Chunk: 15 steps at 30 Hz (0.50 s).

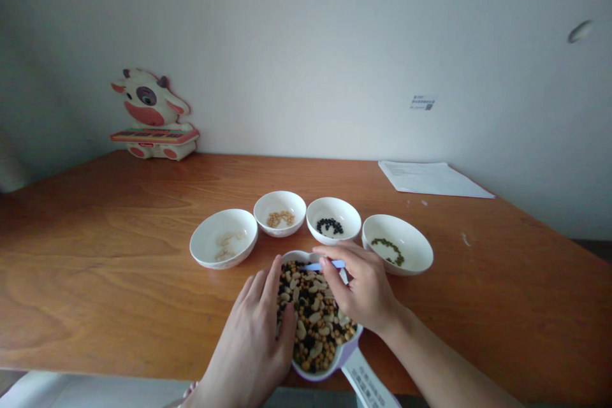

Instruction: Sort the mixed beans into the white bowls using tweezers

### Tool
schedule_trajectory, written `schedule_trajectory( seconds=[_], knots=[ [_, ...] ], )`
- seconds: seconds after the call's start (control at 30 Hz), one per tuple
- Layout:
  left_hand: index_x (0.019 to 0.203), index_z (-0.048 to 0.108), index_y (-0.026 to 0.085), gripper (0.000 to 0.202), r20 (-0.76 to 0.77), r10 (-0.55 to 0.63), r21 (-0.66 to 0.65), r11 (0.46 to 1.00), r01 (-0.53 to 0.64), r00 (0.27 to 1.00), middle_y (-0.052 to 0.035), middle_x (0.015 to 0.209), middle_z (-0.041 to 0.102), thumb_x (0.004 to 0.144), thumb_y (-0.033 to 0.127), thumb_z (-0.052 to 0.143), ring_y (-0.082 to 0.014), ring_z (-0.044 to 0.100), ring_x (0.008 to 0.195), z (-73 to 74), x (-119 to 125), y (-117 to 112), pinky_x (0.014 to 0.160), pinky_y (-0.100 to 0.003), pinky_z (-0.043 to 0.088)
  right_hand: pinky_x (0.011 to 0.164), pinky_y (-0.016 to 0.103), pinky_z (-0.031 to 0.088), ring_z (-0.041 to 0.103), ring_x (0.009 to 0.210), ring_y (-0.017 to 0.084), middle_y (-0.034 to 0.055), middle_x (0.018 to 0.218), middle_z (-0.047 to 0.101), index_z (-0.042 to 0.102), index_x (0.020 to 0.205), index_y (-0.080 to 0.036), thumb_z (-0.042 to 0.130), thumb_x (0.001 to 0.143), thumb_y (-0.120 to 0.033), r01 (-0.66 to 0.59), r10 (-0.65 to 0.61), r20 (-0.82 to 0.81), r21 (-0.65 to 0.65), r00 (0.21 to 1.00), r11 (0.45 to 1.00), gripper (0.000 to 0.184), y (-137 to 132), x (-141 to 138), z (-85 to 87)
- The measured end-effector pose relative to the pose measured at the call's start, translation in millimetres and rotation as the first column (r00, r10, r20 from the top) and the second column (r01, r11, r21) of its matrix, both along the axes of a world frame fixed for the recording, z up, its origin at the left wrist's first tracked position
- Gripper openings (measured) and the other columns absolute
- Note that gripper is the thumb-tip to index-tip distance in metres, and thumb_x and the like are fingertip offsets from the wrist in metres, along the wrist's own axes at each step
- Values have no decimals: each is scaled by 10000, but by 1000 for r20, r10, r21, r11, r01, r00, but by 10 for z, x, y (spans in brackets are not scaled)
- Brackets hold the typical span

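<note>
The right hand (358,287) pinches a pale blue tweezer-like tool (325,265) between its fingers (335,261) above a white, purple-handled dish (310,377) heaped with mixed beans (313,312). The left hand (248,350) spreads open, steadying the dish. Four small white bowls (333,203), each holding one kind of bean, arc within reach on the wooden tabletop (119,268).

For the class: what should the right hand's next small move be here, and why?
Probably the right hand should use the blue tool to lift one black bean from the mixed beans in the lilac dish and drop it into the nearest white bowl. That bowl already holds black beans, and the other bowls each seem to hold one kind.
</note>
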State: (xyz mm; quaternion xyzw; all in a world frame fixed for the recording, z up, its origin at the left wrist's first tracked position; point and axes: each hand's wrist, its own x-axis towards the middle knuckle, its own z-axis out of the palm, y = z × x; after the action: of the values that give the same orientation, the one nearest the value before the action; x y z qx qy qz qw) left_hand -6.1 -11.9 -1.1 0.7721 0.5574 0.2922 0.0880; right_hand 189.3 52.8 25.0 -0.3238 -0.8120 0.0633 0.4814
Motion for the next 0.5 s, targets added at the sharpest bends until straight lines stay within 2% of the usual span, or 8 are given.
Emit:
schedule_trajectory(
  seconds=[0.23,0.5],
  knots=[
    [1504,282,122,561,-8,3,4,1000,-3,1000,-186,1275,573,960,225,372,-324,590,1149,1,5,9,947,-579,554,809,331,589,733,876,203,84,944,767,681,1056,-151,566,897,-107,19,-19,0,19,1000,1000,202,6,-7,-13],
    [1525,240,165,593,-9,-1,20,1000,1,1000,-174,1289,577,952,222,383,-325,592,1162,-5,3,10,951,-579,554,795,313,594,726,871,193,79,928,761,672,1043,-156,569,902,-99,19,-18,-20,32,1000,999,184,7,-14,-15]
  ],
)
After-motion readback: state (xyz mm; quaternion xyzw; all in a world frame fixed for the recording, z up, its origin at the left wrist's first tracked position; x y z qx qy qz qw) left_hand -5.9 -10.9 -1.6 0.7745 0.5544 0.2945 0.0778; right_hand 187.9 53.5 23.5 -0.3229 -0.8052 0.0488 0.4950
